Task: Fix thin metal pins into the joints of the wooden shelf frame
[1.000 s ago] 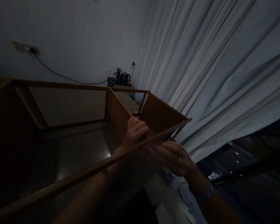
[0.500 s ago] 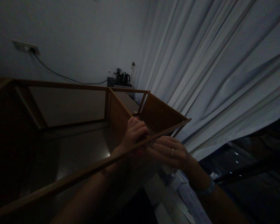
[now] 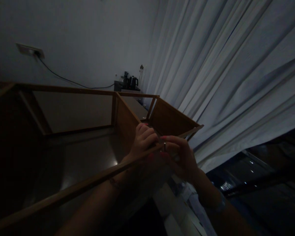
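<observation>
Dark stand (image 3: 117, 86) in the far corner, black kettle (image 3: 133, 82) on top, another dark appliance (image 3: 126, 79) just beside it.

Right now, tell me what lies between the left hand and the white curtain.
In the head view, a brown wooden panel lies between the left hand and the white curtain; lower down, the right hand does too.

You get a dim, bluish view: the curtain (image 3: 218, 82) is brightest, the wall (image 3: 81, 39) a dull grey, and the lower left sinks almost to black. The base (image 3: 88, 150) gives you a soft sheen with one small glare spot; tiny glints dot the dark far right. Your left hand (image 3: 144, 139) and right hand (image 3: 183, 159) sit in shade, soft in detail. The wide lens stretches the rail (image 3: 88, 184) toward the edge.
</observation>
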Motion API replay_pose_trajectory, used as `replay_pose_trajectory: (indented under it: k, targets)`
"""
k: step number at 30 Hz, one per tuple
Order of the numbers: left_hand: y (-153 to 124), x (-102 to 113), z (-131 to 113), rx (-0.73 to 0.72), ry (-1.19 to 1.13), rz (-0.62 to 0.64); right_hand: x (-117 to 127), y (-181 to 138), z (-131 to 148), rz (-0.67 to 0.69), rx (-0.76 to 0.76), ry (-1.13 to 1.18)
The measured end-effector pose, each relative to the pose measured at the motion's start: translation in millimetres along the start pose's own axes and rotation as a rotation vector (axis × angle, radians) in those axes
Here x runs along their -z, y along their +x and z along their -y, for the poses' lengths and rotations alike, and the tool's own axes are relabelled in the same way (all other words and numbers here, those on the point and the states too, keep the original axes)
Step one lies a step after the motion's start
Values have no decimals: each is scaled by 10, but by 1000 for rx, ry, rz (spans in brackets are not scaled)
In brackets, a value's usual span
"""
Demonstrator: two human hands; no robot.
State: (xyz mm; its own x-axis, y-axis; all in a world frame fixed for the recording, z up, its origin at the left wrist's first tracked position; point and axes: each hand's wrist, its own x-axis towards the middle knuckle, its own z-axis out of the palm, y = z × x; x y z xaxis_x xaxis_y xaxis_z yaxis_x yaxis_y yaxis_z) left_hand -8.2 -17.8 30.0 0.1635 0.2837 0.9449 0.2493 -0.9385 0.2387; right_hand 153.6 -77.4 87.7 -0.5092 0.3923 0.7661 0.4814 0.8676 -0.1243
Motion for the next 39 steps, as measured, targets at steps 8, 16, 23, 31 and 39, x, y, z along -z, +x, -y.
replay_pose_trajectory:
  k: [8, 16, 23, 31, 39]
  targets:
    - [-21, -64, 35, -12, 26, -55, 204, 118, -151, 109, 153, -131]
    - [4, -60, -45, 36, 5, -67, 159, -7, -260, -128, 117, -391]
    - [18, -36, -65, 50, 20, -51, -150, -239, -26, -190, -283, -104]
    - [-9, -139, 31, -17, 8, -135, -665, -335, 357, -290, -937, 463]
    - [-5, -117, 53, -19, 13, -98, -584, -385, 167, -352, -759, 336]
